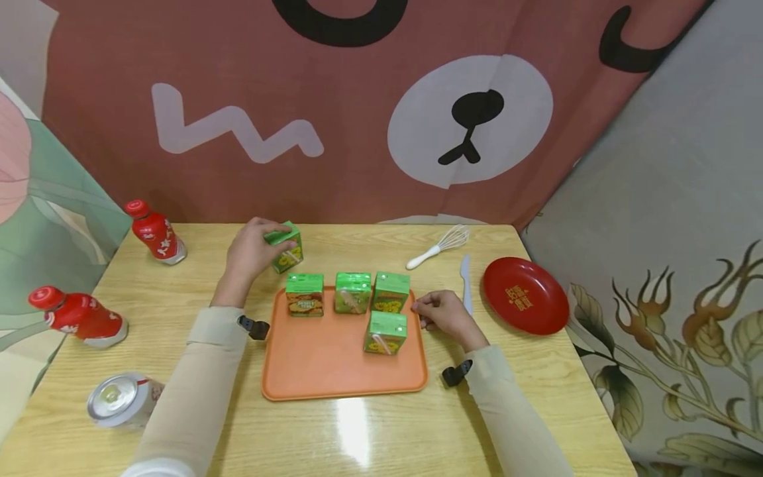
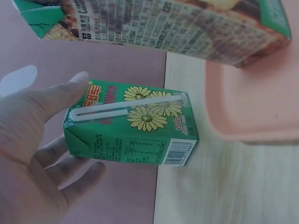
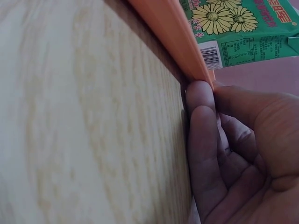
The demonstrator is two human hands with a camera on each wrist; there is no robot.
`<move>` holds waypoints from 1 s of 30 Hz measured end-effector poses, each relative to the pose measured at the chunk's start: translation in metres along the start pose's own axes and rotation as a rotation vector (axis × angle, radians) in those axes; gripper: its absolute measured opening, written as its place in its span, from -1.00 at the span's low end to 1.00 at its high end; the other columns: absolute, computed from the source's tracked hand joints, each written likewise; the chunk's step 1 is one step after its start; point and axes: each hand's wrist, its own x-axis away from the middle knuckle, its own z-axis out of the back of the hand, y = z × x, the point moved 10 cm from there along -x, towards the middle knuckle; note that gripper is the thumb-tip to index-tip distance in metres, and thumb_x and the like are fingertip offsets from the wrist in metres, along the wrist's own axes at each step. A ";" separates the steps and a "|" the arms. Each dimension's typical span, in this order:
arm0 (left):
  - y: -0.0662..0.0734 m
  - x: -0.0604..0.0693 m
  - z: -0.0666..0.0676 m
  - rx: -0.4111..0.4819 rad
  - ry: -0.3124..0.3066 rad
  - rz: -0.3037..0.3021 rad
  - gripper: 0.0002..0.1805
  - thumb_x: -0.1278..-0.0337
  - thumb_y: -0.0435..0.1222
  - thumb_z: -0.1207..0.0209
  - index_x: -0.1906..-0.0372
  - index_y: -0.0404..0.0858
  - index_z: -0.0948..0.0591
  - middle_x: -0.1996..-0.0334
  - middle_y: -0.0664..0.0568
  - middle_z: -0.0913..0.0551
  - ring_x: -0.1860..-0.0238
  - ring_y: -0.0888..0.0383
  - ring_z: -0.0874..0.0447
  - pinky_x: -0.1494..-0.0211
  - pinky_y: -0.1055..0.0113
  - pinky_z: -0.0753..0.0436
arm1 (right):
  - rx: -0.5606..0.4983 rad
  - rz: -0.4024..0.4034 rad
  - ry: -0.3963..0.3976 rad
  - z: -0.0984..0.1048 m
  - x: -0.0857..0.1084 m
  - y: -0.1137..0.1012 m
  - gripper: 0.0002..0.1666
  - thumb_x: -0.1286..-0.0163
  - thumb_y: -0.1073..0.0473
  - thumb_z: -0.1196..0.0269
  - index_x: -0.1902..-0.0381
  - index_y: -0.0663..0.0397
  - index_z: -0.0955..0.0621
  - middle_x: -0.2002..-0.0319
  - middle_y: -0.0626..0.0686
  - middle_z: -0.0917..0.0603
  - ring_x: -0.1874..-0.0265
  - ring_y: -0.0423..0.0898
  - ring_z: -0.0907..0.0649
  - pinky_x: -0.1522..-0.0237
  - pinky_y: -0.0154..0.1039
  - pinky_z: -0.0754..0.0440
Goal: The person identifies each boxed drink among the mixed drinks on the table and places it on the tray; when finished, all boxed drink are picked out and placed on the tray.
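Behind the back left corner of the orange tray (image 1: 322, 371), my left hand (image 1: 253, 248) holds a green drink carton (image 1: 289, 255) between thumb and fingers near its top. In the left wrist view this carton (image 2: 140, 121) shows yellow flowers and a white straw; some fingers hang free below it. My right hand (image 1: 447, 315) pinches the tray's right rim, thumb above and fingertips beneath, as the right wrist view shows. Several more green cartons stand on the tray: one at back left (image 1: 305, 295), one at back middle (image 1: 352, 293), and two to the right, one before the other.
Two red bottles (image 1: 157, 232) and a can (image 1: 122, 401) stand on the left. Right of the tray lie a white whisk (image 1: 438, 247), a pale knife (image 1: 466, 285) and a red plate (image 1: 551, 308). A wall with a bear print borders the table's back edge.
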 end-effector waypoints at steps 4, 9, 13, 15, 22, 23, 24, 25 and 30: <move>0.000 0.000 -0.003 0.006 -0.027 -0.005 -0.54 -0.22 -0.15 -0.42 -0.21 -0.14 -0.69 -0.20 -0.19 -0.47 -0.15 -0.26 -0.47 -0.06 -0.20 -0.51 | -0.002 -0.003 -0.001 0.000 0.000 0.000 -0.74 -0.50 0.13 -0.29 0.09 0.25 -0.72 0.32 0.14 -0.72 0.44 -0.04 -0.69 0.35 -0.19 -0.71; -0.002 0.001 0.000 0.020 -0.011 0.006 -0.57 -0.30 -0.17 -0.36 -0.21 -0.21 -0.68 -0.21 -0.22 -0.47 -0.19 -0.29 -0.44 -0.12 -0.25 -0.47 | -0.010 0.000 0.003 -0.001 0.000 -0.002 -0.76 -0.49 0.15 -0.29 0.09 0.25 -0.72 0.33 0.13 -0.73 0.46 -0.04 -0.69 0.38 -0.18 -0.71; -0.001 0.000 0.000 0.030 -0.013 0.001 -0.58 -0.33 -0.18 -0.34 -0.21 -0.25 -0.66 -0.21 -0.25 -0.47 -0.20 -0.31 -0.43 -0.16 -0.27 -0.45 | -0.015 -0.003 0.006 0.000 0.000 -0.002 -0.76 -0.49 0.16 -0.29 0.09 0.25 -0.72 0.35 0.13 -0.73 0.47 -0.04 -0.69 0.39 -0.18 -0.71; 0.000 -0.001 -0.002 0.029 -0.032 -0.002 -0.56 -0.33 -0.19 -0.34 -0.24 -0.25 -0.64 -0.22 -0.27 -0.45 -0.20 -0.32 -0.43 -0.16 -0.27 -0.45 | -0.014 -0.004 0.007 0.001 0.000 -0.002 -0.76 -0.50 0.15 -0.29 0.09 0.25 -0.71 0.34 0.13 -0.73 0.46 -0.04 -0.69 0.38 -0.18 -0.71; 0.002 -0.002 -0.006 0.031 -0.051 -0.020 -0.50 -0.28 -0.26 -0.37 -0.29 -0.26 -0.60 -0.26 -0.32 -0.44 -0.21 -0.36 -0.42 -0.18 -0.27 -0.45 | -0.005 0.007 0.008 0.003 0.001 -0.001 -0.74 -0.51 0.14 -0.28 0.09 0.26 -0.71 0.32 0.13 -0.73 0.45 -0.04 -0.70 0.35 -0.18 -0.71; 0.002 -0.002 -0.005 0.031 -0.041 -0.025 -0.52 -0.28 -0.28 -0.37 -0.27 -0.27 -0.61 -0.24 -0.33 -0.45 -0.21 -0.36 -0.43 -0.17 -0.27 -0.45 | -0.006 0.008 0.008 0.003 0.001 -0.001 -0.74 -0.51 0.14 -0.28 0.09 0.26 -0.71 0.32 0.13 -0.73 0.45 -0.04 -0.69 0.36 -0.18 -0.71; 0.002 -0.002 -0.004 0.030 -0.026 -0.030 -0.54 -0.28 -0.30 -0.37 -0.26 -0.29 -0.62 -0.22 -0.32 -0.47 -0.19 -0.36 -0.45 -0.17 -0.27 -0.46 | -0.006 0.007 0.007 0.003 0.001 -0.001 -0.74 -0.51 0.14 -0.28 0.09 0.26 -0.72 0.31 0.13 -0.73 0.45 -0.04 -0.70 0.36 -0.18 -0.71; 0.002 -0.002 -0.002 0.031 -0.010 -0.034 -0.55 -0.27 -0.32 -0.37 -0.24 -0.29 -0.63 -0.21 -0.31 -0.48 -0.19 -0.35 -0.46 -0.18 -0.26 -0.46 | -0.009 0.005 0.007 0.002 0.000 0.000 -0.75 -0.50 0.14 -0.28 0.09 0.26 -0.72 0.31 0.13 -0.73 0.45 -0.04 -0.70 0.36 -0.18 -0.71; 0.007 0.005 0.013 0.039 0.042 -0.039 -0.57 -0.27 -0.34 -0.36 -0.22 -0.30 -0.64 -0.18 -0.26 -0.49 -0.15 -0.30 -0.49 -0.14 -0.22 -0.50 | -0.014 0.004 0.005 0.001 -0.001 0.000 -0.76 -0.50 0.15 -0.29 0.10 0.25 -0.72 0.31 0.13 -0.74 0.46 -0.04 -0.69 0.37 -0.19 -0.71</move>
